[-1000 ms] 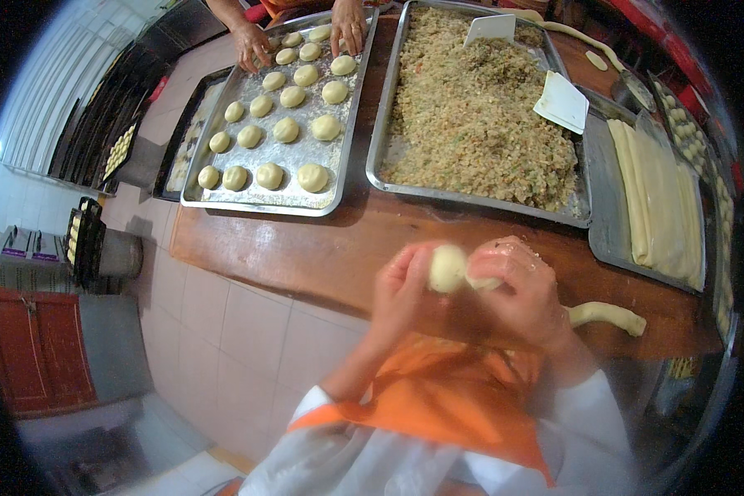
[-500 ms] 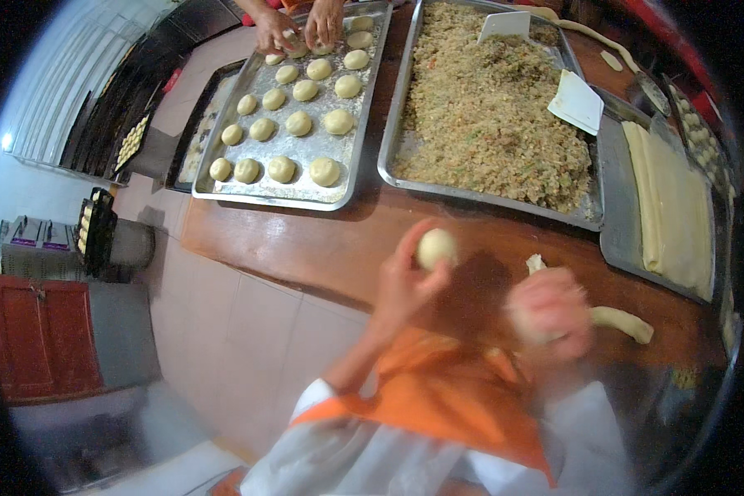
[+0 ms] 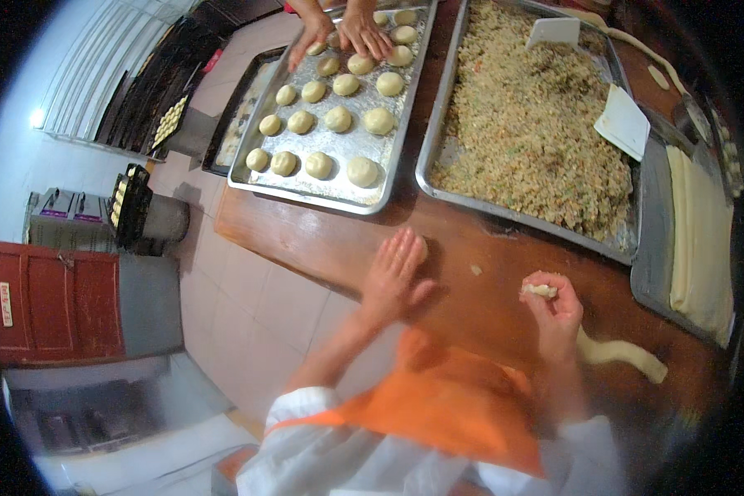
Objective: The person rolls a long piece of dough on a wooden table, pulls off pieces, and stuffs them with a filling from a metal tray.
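Note:
My left hand (image 3: pixel 395 277) lies flat on the wooden table with its fingers stretched out. A pale dough ball (image 3: pixel 423 248) peeks out from beside and beneath its fingers, mostly hidden. Over the table to the right, my right hand (image 3: pixel 558 306) is closed, with a small torn piece of dough (image 3: pixel 542 290) between thumb and fingers. A thick rope of dough (image 3: pixel 628 354) rests on the table beside my right wrist. Between my hands lies a small dough scrap (image 3: pixel 476 270).
Beyond my left hand stands a metal tray (image 3: pixel 306 197) of round dough buns, where a co-worker's hands (image 3: pixel 339 31) press down. A large tray (image 3: pixel 525 221) holds crumbly filling and two white scrapers (image 3: pixel 623 124). Folded dough sheet (image 3: pixel 703 248) sits at right.
My left hand has gone from holding the dough ball up to lying flat over it on the table. My right hand's blur has cleared. The co-worker's hands have spread onto other buns.

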